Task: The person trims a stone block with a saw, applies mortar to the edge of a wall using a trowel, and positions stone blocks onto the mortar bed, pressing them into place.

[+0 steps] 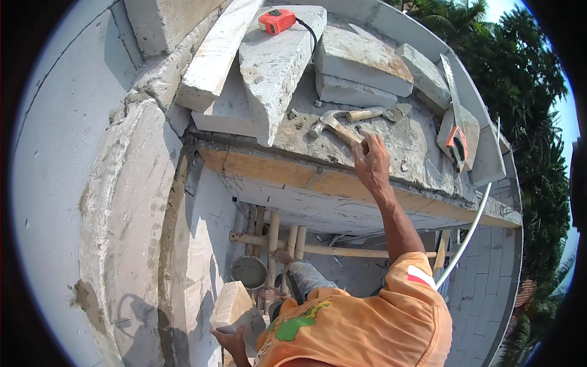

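My right hand reaches over the ledge, its fingers closed at the end of a claw hammer's handle. The hammer lies on the rough concrete with its metal head pointing away to the left. Just beyond it lies a trowel with a wooden handle and a mortar-crusted blade. Low in the picture, my left hand grips a pale lightweight concrete block from below, beside the wall. Part of that hand's fingers is hidden by the block.
Cut blocks lie along the ledge. A red tape measure rests on a wedge-shaped piece. At right, a handsaw leans on blocks near a white pipe. Below are bamboo poles and a mortar bucket.
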The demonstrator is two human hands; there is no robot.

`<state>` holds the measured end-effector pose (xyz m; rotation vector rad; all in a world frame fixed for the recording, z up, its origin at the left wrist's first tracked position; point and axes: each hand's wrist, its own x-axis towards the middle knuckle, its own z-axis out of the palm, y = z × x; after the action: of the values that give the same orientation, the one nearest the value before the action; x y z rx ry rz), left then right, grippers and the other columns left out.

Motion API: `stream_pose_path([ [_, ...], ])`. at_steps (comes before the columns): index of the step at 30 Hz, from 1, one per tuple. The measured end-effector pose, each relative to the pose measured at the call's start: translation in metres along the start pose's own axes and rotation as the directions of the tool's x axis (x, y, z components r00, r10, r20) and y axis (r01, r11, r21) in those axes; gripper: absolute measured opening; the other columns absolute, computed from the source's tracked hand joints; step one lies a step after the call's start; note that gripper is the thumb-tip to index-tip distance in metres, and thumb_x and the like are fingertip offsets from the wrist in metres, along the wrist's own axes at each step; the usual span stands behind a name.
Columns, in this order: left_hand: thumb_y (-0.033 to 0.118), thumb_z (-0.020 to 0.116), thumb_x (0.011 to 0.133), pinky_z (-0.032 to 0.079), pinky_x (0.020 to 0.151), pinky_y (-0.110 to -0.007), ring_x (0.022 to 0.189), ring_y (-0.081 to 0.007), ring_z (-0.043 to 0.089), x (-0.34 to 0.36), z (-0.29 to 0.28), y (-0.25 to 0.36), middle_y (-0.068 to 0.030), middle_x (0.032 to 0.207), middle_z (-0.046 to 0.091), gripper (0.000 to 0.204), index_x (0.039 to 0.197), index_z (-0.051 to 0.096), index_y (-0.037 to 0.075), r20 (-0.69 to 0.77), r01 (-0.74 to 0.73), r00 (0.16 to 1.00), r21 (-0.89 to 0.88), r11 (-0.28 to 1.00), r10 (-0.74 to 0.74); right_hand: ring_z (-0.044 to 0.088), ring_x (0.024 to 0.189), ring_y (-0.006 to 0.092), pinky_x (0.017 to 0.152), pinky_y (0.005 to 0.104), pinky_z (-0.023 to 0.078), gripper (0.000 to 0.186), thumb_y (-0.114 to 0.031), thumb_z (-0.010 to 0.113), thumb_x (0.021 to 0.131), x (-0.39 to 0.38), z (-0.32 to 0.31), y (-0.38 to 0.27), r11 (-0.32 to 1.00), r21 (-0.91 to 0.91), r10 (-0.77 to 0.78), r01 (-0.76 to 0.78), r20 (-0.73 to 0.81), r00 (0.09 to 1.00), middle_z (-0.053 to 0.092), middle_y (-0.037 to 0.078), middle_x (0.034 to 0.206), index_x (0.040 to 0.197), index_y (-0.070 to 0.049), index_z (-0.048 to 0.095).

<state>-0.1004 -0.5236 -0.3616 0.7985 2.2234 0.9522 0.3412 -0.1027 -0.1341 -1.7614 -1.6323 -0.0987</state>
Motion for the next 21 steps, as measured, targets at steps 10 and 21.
stream_pose_path([
  [10,0.017,0.089,0.054,0.045,0.095,-0.048,0.109,-0.0413,0.055,0.016,0.003,0.025,-0.0243,0.117,0.054,0.093,0.131,0.041,-0.005,-0.083,0.001,0.996,0.123,0.992,0.009,0.057,0.118,0.0439,0.099,0.0471,0.045,0.086,-0.056,0.065,0.086,0.141,0.073,0.155,0.811,-0.232,0.544,-0.537,-0.039,0.838,0.055,0.036,0.126,0.128,0.017,0.047],
  [21,0.025,0.093,0.051,0.049,0.092,-0.047,0.108,-0.042,0.058,-0.016,0.026,0.03,-0.0251,0.114,0.058,0.098,0.129,0.044,-0.007,-0.142,0.073,0.989,0.164,0.984,-0.049,0.064,0.08,0.0262,0.065,0.0403,0.049,0.052,-0.043,0.071,0.082,0.139,0.066,0.189,0.532,0.587,0.748,-0.611,0.013,0.664,0.067,0.013,0.098,0.105,0.004,0.069],
])
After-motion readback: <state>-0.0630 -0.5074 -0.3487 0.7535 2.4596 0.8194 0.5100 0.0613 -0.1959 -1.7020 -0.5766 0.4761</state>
